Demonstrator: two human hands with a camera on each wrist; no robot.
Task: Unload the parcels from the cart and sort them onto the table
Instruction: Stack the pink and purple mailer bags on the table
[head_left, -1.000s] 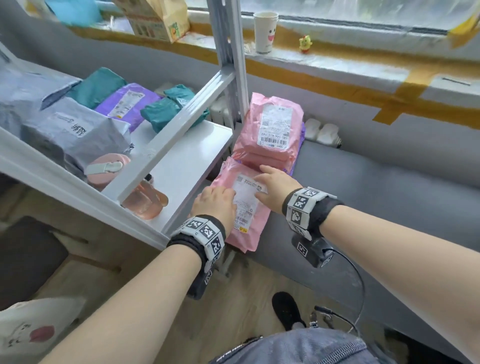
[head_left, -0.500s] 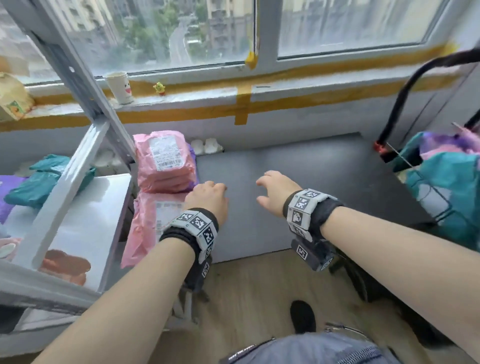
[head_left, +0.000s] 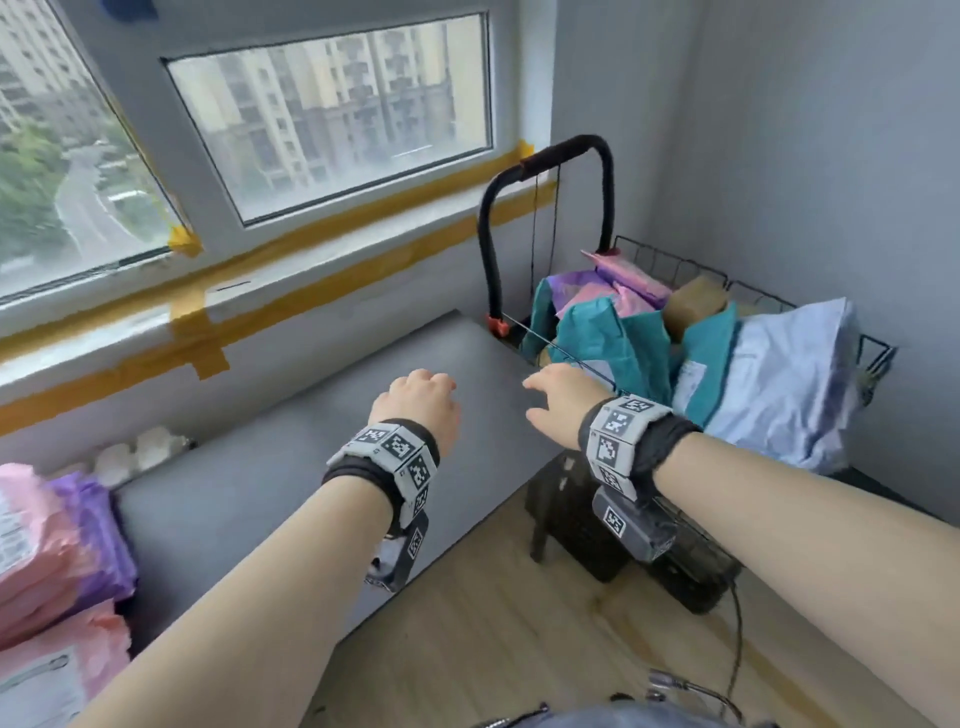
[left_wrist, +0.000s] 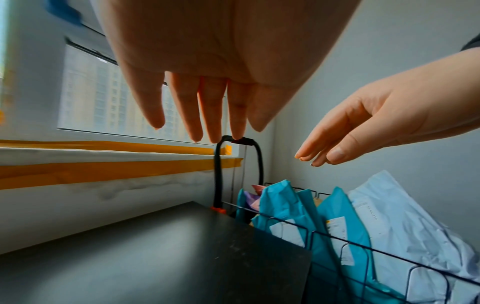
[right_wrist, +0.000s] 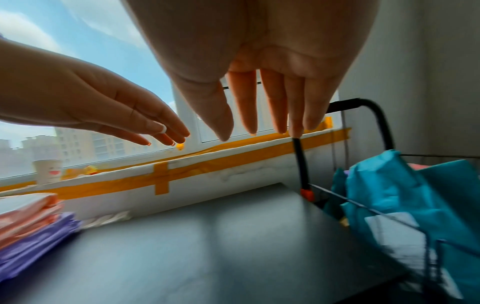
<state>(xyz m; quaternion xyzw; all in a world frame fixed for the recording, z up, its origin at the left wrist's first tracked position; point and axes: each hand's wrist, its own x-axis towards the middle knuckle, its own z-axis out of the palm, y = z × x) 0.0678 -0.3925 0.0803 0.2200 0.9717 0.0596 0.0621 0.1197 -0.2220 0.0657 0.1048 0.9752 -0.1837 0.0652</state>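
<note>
- The left hand (head_left: 418, 402) is hovering above the grey desk (head_left: 291, 467), its fingers (left_wrist: 187, 115) stretched out straight and released, holding nothing.
- The right hand (head_left: 563, 395) is hanging over the desk's right edge, just beside the cart (head_left: 810, 306); its fingers (right_wrist: 249, 107) are likewise straight and released, gripping nothing.
- The wire cart is standing at the desk's right end, in the corner of the room, with its black handle (head_left: 550, 161) rising in front of the window sill.
- Parcels are sitting piled in the cart: teal bags (head_left: 618, 343) nearest the desk, a large pale blue bag (head_left: 784, 379) leaning over the near side, and pink and purple bags (head_left: 618, 283) behind them.
- A brown parcel (head_left: 693, 304) is poking up among them towards the back.
- At the desk's left end, pink parcels (head_left: 36, 540) are lying stacked on a purple parcel (head_left: 98, 525), well apart from both hands.
- Yellow tape (head_left: 332, 244) is running along the sill under the window (head_left: 332, 114).
</note>
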